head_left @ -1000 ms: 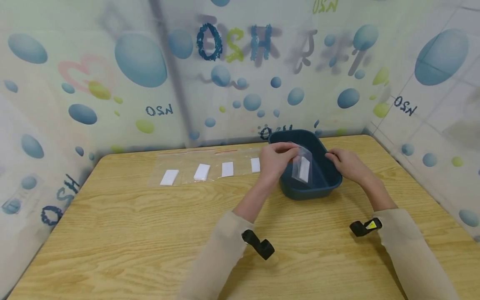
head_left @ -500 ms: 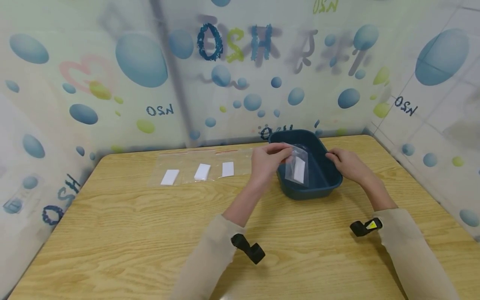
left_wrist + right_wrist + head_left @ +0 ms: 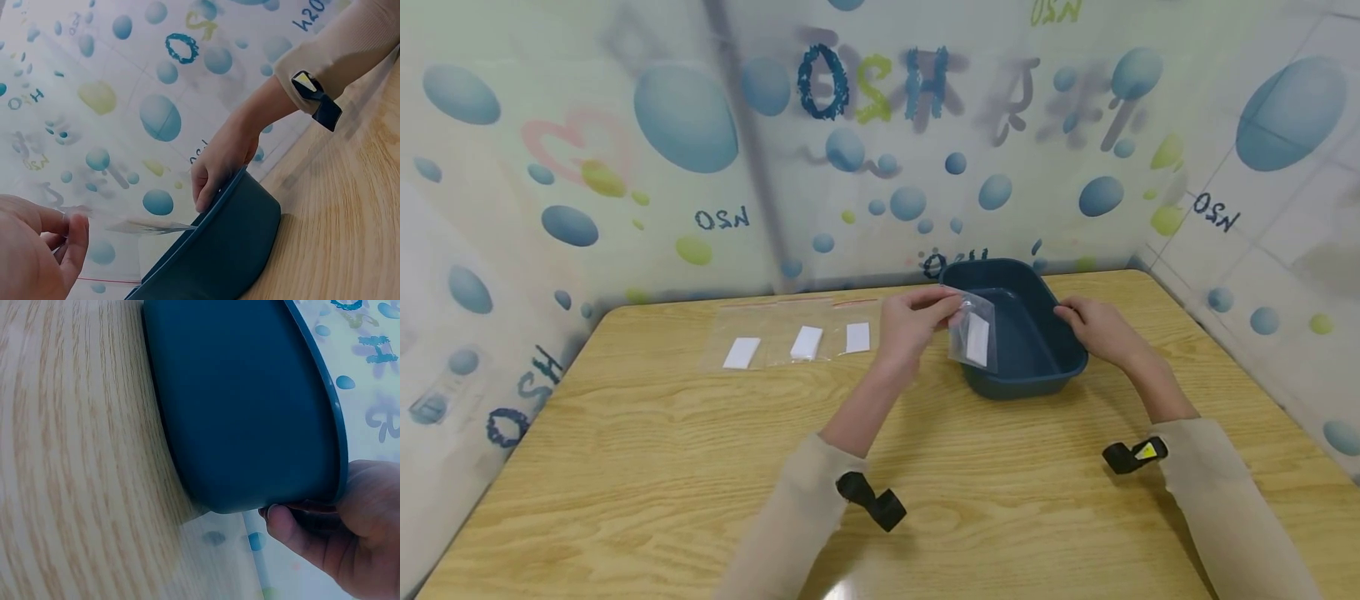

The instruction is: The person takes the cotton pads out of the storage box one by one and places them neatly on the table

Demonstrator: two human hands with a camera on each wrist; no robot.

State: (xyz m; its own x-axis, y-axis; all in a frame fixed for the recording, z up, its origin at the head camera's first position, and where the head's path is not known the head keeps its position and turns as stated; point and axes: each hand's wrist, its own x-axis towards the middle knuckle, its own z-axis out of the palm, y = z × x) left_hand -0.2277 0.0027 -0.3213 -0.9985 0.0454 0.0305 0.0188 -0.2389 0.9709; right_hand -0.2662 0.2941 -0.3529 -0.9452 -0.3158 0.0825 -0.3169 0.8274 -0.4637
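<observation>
My left hand (image 3: 910, 333) pinches the top of a clear zip bag (image 3: 988, 354) between thumb and fingertips. Inside the bag shows a white rectangular piece (image 3: 977, 339). The bag hangs over the left rim of a dark blue plastic bin (image 3: 1026, 388); in the left wrist view the bag (image 3: 153, 227) reaches across to the bin's edge. My right hand (image 3: 1101, 333) grips the bin's right rim, its thumb (image 3: 281, 522) against the outer wall in the right wrist view. The bin stands on the wooden table, mouth up.
Left of the bin, 3 clear bags with white pieces lie in a row, such as the leftmost piece (image 3: 742, 352) and the one nearest my hand (image 3: 857, 337). A patterned curtain (image 3: 865, 183) stands behind the wooden table (image 3: 662, 467).
My left hand has moved left with the bag, from over the bin's inside toward its left rim. It now covers the row's right end. My right hand keeps its hold.
</observation>
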